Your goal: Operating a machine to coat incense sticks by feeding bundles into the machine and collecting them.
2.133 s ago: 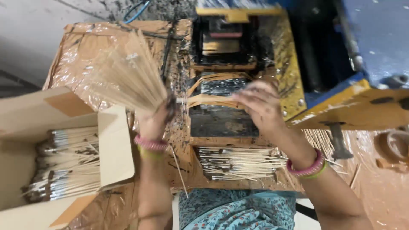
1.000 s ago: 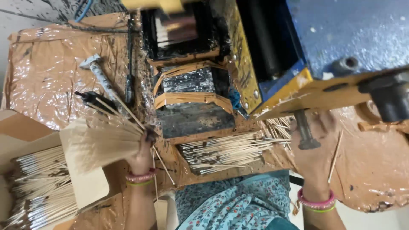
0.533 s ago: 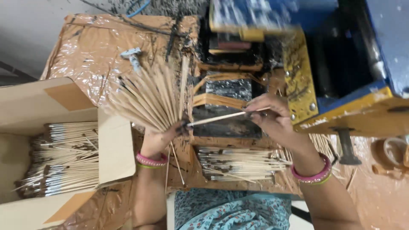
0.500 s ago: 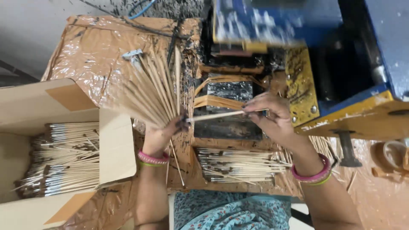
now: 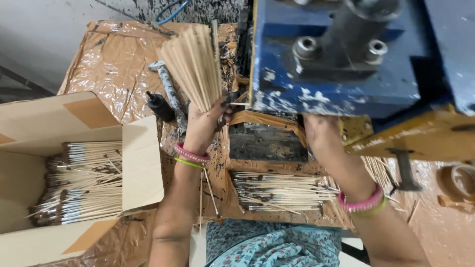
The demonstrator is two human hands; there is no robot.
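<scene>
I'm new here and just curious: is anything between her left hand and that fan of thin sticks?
No. The left hand already has the fan of bare sticks in its grip, so nothing lies between them. The right hand is hidden under the blue machine; only its forearm shows.

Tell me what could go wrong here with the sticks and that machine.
The right hand reaches under the blue machine, partly hidden, so fingers could get pinched. The left hand holds a fanned bundle of sticks by one end; a loose hold could spill them across the plastic-covered table. The coated sticks lie near the table's front edge and might roll off.
</scene>
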